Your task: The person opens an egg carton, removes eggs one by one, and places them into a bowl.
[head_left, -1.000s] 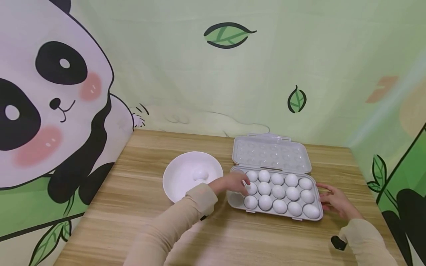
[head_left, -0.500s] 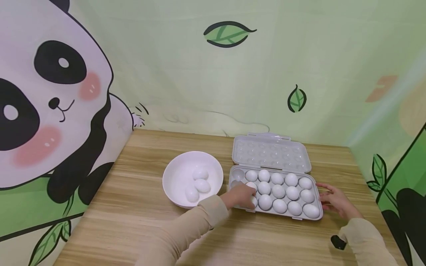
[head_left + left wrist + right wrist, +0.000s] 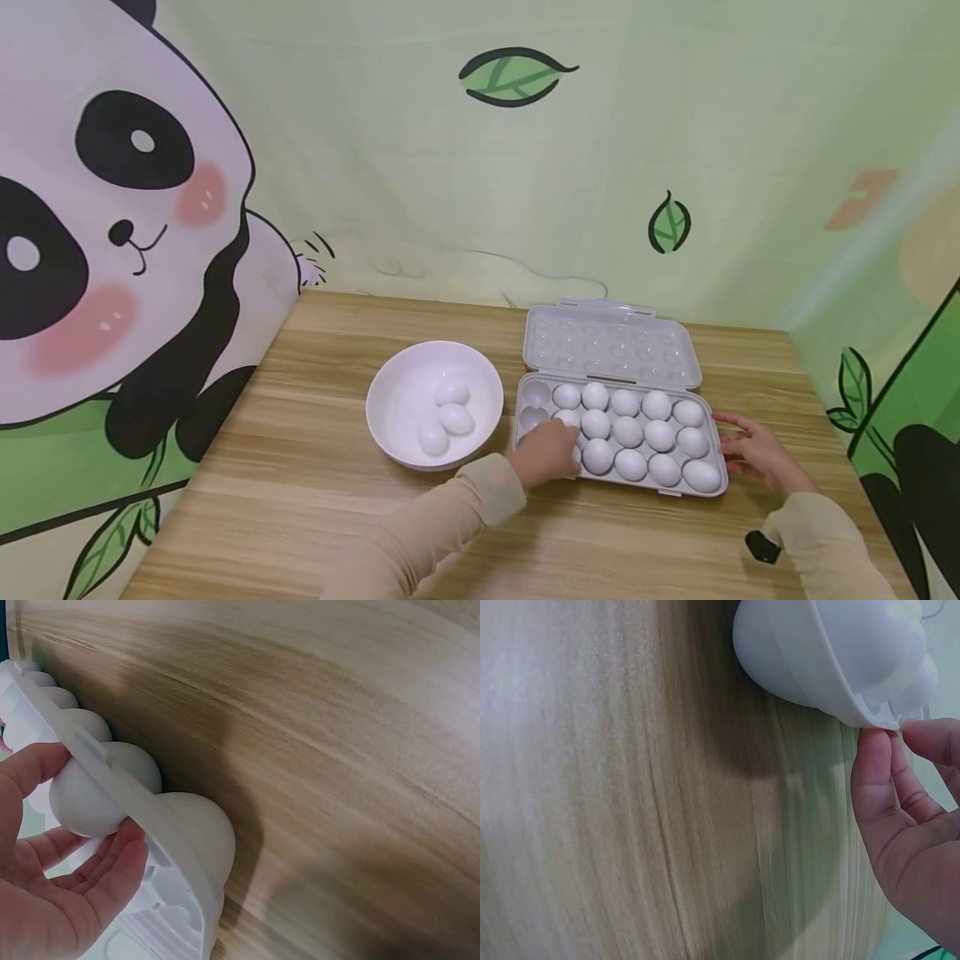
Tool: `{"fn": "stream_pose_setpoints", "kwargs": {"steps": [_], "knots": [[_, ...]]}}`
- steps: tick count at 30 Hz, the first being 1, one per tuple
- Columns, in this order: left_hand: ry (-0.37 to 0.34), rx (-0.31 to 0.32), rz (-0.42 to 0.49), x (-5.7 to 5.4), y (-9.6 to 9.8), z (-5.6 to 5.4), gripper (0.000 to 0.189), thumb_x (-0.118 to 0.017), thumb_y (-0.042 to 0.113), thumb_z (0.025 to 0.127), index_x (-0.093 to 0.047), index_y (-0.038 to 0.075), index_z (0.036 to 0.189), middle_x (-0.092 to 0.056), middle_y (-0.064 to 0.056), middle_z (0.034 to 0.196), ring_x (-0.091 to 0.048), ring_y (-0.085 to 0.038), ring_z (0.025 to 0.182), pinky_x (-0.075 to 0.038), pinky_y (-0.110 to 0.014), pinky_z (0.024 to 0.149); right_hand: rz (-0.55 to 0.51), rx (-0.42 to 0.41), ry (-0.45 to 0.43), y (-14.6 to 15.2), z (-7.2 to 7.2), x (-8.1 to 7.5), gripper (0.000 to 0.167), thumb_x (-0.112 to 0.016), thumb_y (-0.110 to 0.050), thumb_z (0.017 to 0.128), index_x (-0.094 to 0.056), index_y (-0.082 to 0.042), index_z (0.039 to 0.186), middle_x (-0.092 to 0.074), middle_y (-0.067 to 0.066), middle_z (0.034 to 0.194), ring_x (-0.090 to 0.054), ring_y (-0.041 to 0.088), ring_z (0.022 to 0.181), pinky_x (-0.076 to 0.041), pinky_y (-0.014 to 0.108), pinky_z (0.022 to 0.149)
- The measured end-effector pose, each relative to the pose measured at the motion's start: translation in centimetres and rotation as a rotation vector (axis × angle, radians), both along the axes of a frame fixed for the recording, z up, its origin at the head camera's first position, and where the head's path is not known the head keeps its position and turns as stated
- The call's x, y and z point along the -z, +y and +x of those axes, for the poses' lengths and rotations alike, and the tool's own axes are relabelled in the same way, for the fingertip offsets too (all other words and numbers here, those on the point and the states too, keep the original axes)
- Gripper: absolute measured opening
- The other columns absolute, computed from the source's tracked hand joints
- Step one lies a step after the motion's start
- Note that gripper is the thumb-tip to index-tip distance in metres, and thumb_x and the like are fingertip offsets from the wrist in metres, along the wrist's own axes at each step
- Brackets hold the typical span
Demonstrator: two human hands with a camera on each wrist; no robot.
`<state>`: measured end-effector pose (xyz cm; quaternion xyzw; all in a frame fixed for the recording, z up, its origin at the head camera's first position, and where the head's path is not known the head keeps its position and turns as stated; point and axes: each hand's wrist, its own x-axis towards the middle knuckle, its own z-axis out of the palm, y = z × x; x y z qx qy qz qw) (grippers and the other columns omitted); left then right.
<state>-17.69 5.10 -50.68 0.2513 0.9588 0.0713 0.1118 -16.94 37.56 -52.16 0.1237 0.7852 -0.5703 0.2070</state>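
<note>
A plastic egg box [image 3: 534, 418] with its lid [image 3: 611, 346] folded back holds rows of white eggs [image 3: 627, 432]. Its left-end cups in the back and middle rows hold nothing. At the front left of the box, my left hand [image 3: 546, 452] covers the nearest cups. The left wrist view shows its thumb and fingers around one egg [image 3: 86, 796], low between the box's rim and the cup. At the box's right end, my right hand [image 3: 761, 457] pinches the rim, thumb above and fingers [image 3: 872, 761] below.
Left of the box stands a white bowl [image 3: 397, 400] with three eggs [image 3: 456, 418] in it. Both rest on a wooden table [image 3: 315, 492]. Behind it hangs a pale green backdrop [image 3: 390, 150] with a panda print.
My left hand has moved from the left-end cups slightly right and toward the front, closing around a front-row egg. Three eggs in the bowl now show, uncovered by the sleeve. The right hand stays put.
</note>
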Motion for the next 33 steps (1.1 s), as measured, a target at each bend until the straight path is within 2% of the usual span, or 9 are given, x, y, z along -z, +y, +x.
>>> {"fn": "stream_pose_setpoints", "kwargs": {"steps": [5, 10, 13, 16, 20, 23, 26, 28, 33], "knots": [[-0.010, 0.010, 0.032, 0.0, -0.1, -0.2, 0.022, -0.067, 0.027, 0.066, -0.056, 0.013, 0.079, -0.055, -0.003, 0.074, -0.050, -0.015, 0.066, -0.040, -0.027, 0.051, 0.009, 0.000, -0.001, 0.0, -0.1, 0.1, 0.056, -0.054, -0.001, 0.081, -0.031, -0.005, 0.132, -0.055, -0.007, 0.081, -0.054, 0.006, 0.072, -0.049, 0.027, 0.062], [-0.066, 0.012, 0.103, -0.8, -0.5, -0.7, 0.020, -0.066, 0.027, 0.066, -0.053, 0.014, 0.070, -0.052, 0.003, 0.065, -0.044, -0.011, 0.060, -0.034, -0.024, 0.050, 0.005, 0.000, -0.004, 0.0, -0.1, 0.2, 0.054, -0.055, -0.002, 0.081, -0.035, -0.009, 0.131, -0.055, -0.007, 0.081, -0.054, 0.006, 0.072, -0.049, 0.027, 0.062], [-0.120, -0.009, 0.163, -1.8, -0.8, -1.4, 0.018, -0.064, 0.029, 0.068, -0.055, 0.014, 0.072, -0.053, 0.005, 0.065, -0.044, -0.010, 0.059, -0.034, -0.021, 0.049, -0.007, 0.001, -0.002, 0.1, 0.0, 0.2, 0.051, -0.055, -0.002, 0.081, -0.041, -0.014, 0.128, -0.055, -0.007, 0.081, -0.054, 0.005, 0.071, -0.049, 0.027, 0.061], [-0.185, -0.028, 0.222, -3.3, -1.2, -2.4, 0.020, -0.060, 0.032, 0.072, -0.060, 0.014, 0.080, -0.057, 0.005, 0.071, -0.046, -0.008, 0.061, -0.036, -0.018, 0.052, -0.014, 0.004, 0.000, 0.1, 0.0, 0.1, 0.048, -0.055, -0.002, 0.081, -0.044, -0.019, 0.124, -0.055, -0.008, 0.080, -0.054, 0.005, 0.072, -0.049, 0.027, 0.062], [-0.354, -0.088, 0.345, -5.2, -2.3, -3.6, 0.024, -0.056, 0.030, 0.077, -0.062, 0.011, 0.089, -0.060, 0.002, 0.076, -0.051, -0.008, 0.057, -0.040, -0.017, 0.050, -0.010, 0.006, -0.004, 0.1, 0.0, 0.0, 0.049, -0.054, -0.002, 0.081, -0.042, -0.016, 0.126, -0.055, -0.008, 0.080, -0.054, 0.005, 0.072, -0.049, 0.028, 0.062], [-0.506, -0.160, 0.476, -6.0, -3.6, -4.6, 0.025, -0.052, 0.026, 0.079, -0.060, 0.007, 0.092, -0.057, -0.001, 0.076, -0.052, -0.010, 0.055, -0.042, -0.019, 0.048, -0.004, 0.005, -0.010, 0.1, 0.0, 0.0, 0.051, -0.054, -0.002, 0.081, -0.039, -0.012, 0.129, -0.055, -0.008, 0.081, -0.054, 0.005, 0.072, -0.049, 0.028, 0.063], [-0.602, -0.217, 0.577, -6.7, -5.2, -5.6, 0.026, -0.049, 0.025, 0.080, -0.056, 0.004, 0.095, -0.053, -0.002, 0.076, -0.050, -0.011, 0.057, -0.043, -0.020, 0.050, -0.001, 0.006, -0.013, 0.0, 0.0, 0.0, 0.052, -0.054, -0.002, 0.082, -0.038, -0.012, 0.130, -0.055, -0.009, 0.081, -0.054, 0.005, 0.072, -0.048, 0.028, 0.063], [-0.646, -0.258, 0.640, -7.0, -6.3, -6.2, 0.027, -0.048, 0.023, 0.080, -0.054, 0.002, 0.096, -0.052, -0.003, 0.075, -0.049, -0.012, 0.058, -0.043, -0.020, 0.051, -0.002, 0.004, -0.012, 0.0, 0.0, 0.0, 0.051, -0.054, -0.002, 0.082, -0.038, -0.012, 0.129, -0.055, -0.008, 0.081, -0.054, 0.005, 0.072, -0.048, 0.027, 0.062], [-0.667, -0.337, 0.718, -7.6, -9.1, -7.7, 0.026, -0.050, 0.022, 0.080, -0.052, 0.003, 0.098, -0.052, -0.003, 0.077, -0.051, -0.011, 0.060, -0.045, -0.019, 0.053, -0.004, -0.003, -0.003, 0.0, 0.0, 0.0, 0.049, -0.052, -0.002, 0.082, -0.039, -0.013, 0.129, -0.055, -0.008, 0.081, -0.054, 0.005, 0.071, -0.049, 0.027, 0.062]]}}
